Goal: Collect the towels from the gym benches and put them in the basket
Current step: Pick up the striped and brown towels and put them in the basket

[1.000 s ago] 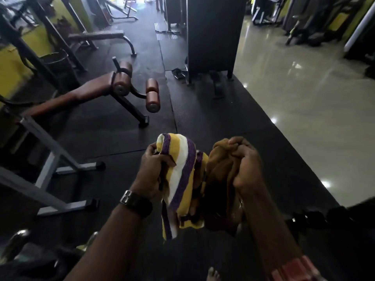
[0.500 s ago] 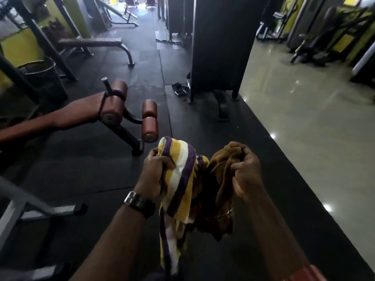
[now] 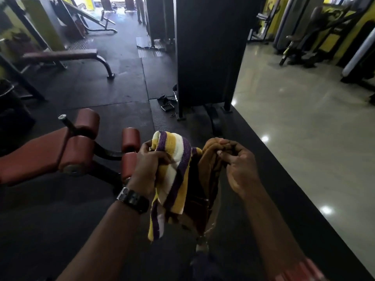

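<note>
Moved: the padded bench (image 3: 46, 157) is now nearer, left of the grips.
Grips: left hand (image 3: 149, 167) holds the striped towel (image 3: 174, 171); right hand (image 3: 237, 165) pinches the brown towel (image 3: 209, 159).
Towels: hanging down between the hands.

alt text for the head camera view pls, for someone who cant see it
Two bare hands hold towels over a dark gym floor: the left hand grips a yellow, white and purple striped towel, the right hand a brown towel. A red padded bench with roller pads sits to the left, a flat bench farther back, and no basket is in view.
</note>
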Available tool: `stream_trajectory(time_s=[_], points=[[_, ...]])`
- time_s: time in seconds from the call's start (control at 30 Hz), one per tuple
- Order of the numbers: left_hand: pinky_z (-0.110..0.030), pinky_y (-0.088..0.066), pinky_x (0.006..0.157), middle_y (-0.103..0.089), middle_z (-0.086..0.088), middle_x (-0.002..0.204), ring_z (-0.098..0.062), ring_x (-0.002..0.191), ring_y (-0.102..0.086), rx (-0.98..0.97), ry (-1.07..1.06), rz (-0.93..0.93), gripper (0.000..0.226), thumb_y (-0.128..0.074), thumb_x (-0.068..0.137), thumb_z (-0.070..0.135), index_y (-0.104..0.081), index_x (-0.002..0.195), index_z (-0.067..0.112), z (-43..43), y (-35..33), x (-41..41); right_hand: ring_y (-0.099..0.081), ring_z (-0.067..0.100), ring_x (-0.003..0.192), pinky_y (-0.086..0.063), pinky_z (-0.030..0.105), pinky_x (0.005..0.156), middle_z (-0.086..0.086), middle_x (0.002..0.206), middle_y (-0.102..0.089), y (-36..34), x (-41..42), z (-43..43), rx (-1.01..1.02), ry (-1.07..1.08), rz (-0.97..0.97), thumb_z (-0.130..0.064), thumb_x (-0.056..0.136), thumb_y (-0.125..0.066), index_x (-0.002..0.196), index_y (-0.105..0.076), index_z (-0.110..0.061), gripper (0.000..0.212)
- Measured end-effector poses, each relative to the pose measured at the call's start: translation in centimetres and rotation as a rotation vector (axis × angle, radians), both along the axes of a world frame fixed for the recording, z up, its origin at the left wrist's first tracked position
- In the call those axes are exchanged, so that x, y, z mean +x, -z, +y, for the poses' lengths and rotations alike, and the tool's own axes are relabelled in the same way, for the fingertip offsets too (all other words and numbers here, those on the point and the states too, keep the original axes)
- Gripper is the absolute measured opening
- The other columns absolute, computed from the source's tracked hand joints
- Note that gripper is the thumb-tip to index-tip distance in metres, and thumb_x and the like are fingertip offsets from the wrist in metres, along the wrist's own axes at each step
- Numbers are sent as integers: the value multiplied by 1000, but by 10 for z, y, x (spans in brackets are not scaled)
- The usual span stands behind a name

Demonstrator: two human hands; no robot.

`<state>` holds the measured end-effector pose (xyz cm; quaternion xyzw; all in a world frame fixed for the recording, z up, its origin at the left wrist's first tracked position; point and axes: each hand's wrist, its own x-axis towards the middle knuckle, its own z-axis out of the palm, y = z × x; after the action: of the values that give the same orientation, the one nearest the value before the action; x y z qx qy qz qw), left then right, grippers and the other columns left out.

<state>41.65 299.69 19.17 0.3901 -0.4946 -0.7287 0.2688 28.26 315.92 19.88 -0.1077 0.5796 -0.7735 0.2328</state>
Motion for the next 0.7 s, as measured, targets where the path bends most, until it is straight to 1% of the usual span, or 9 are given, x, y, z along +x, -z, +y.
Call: stream_trajectory(time_s=[0.07, 0.13, 0.3, 0.43, 0.47, 0.53, 0.6, 0.63, 0.7], points=[[-57, -53, 94, -70, -17, 112, -37, 107, -66, -30, -22, -30, 74, -68, 49, -8, -60, 118, 17, -36, -2, -36, -68, 20, 91, -57, 23, 75, 12, 99, -69, -1, -46, -39, -50, -50, -68, 17, 85, -55, 95, -66, -6, 27], [-52, -54, 93, -69, -11, 114, -32, 107, -65, -66, -56, -58, 70, -69, 61, -13, -57, 121, 22, -72, -2, -71, -69, 20, 85, -58, 24, 70, 11, 96, -70, -2, -93, -81, -70, -90, -140, 14, 86, -56, 94, -66, -9, 26], [-23, -56, 65, -68, 4, 106, -12, 94, -68, -73, -154, -37, 67, -77, 70, -10, -52, 114, 34, -149, 9, -144, -67, 27, 93, -61, 29, 73, 17, 107, -67, -5, -189, -174, -56, -104, -218, 11, 86, -58, 104, -64, -4, 25], [-36, -55, 84, -66, 2, 115, -15, 103, -65, -37, -194, -57, 72, -80, 73, -2, -45, 131, 25, -213, 27, -190, -68, 30, 98, -61, 28, 69, 20, 115, -66, 0, -252, -248, -56, -141, -248, 11, 85, -59, 110, -63, -3, 29], [-33, -55, 82, -65, 3, 115, -13, 103, -64, -42, -199, -65, 70, -79, 75, -3, -45, 129, 25, -227, 31, -201, -67, 31, 102, -61, 29, 72, 20, 117, -65, 1, -265, -265, -59, -149, -258, 11, 85, -58, 112, -62, -2, 31], [-21, -55, 67, -65, 5, 113, -9, 98, -63, -45, -229, -77, 64, -75, 77, -7, -47, 123, 27, -264, 43, -227, -64, 33, 109, -60, 32, 81, 20, 122, -64, 4, -293, -309, -82, -168, -285, 11, 84, -57, 109, -62, -3, 29], [-11, -52, 55, -65, 7, 108, -5, 92, -63, -27, -252, -75, 62, -71, 78, -10, -47, 120, 28, -304, 53, -254, -64, 32, 109, -57, 37, 89, 19, 123, -64, 4, -320, -355, -110, -202, -299, 12, 84, -56, 104, -63, -6, 28], [-9, -50, 53, -64, 8, 106, -4, 91, -62, -13, -263, -76, 62, -71, 78, -11, -46, 122, 27, -320, 54, -266, -65, 30, 107, -57, 37, 89, 18, 121, -65, 3, -330, -374, -125, -222, -294, 12, 84, -56, 103, -63, -6, 28], [-8, -49, 52, -63, 9, 105, -4, 89, -61, 3, -288, -83, 64, -70, 78, -11, -45, 125, 25, -367, 57, -291, -69, 24, 96, -59, 30, 78, 14, 112, -68, -1, -356, -423, -142, -262, -269, 13, 83, -55, 98, -64, -7, 27]])
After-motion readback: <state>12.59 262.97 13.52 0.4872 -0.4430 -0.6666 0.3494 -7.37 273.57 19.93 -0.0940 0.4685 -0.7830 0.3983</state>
